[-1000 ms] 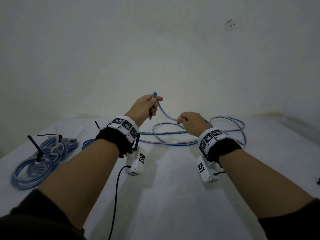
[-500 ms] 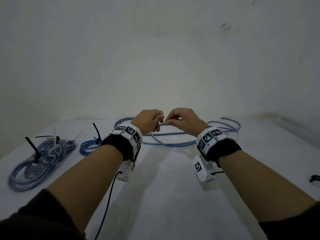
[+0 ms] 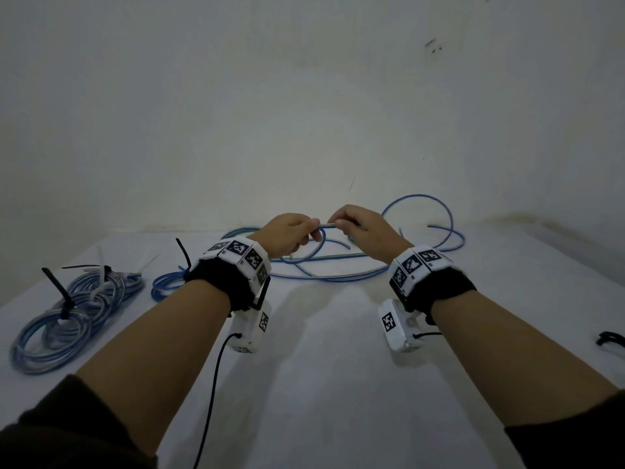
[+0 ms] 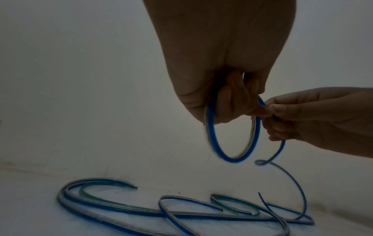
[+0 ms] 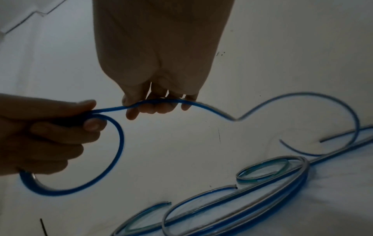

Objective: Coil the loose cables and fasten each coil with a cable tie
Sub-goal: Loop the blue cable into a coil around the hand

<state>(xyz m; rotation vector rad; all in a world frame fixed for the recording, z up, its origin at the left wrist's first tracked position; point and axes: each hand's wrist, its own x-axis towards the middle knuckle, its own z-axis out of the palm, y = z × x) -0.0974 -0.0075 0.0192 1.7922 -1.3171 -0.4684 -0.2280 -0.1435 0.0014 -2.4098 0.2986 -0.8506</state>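
Observation:
A blue cable (image 3: 326, 225) runs between my two hands above the white table (image 3: 338, 367). My left hand (image 3: 291, 233) grips a small loop of it (image 4: 232, 135), which hangs below the curled fingers. My right hand (image 3: 362, 228) pinches the same cable (image 5: 161, 102) just to the right of the loop. From there the cable arcs up and back down (image 3: 436, 211) to the table. More loose blue and silver cables (image 3: 324, 269) lie on the table beyond the hands (image 4: 141, 212) (image 5: 252, 191).
At the left lie a large tied coil (image 3: 67, 319) with black and white cable ties sticking up, and a smaller tied coil (image 3: 169, 286). A black object (image 3: 610, 340) sits at the table's right edge. A white wall stands just behind the table.
My left hand came down from holding the cable end up high. The hands met, and a small loop now hangs from the left. The cable's far part has risen into an arc.

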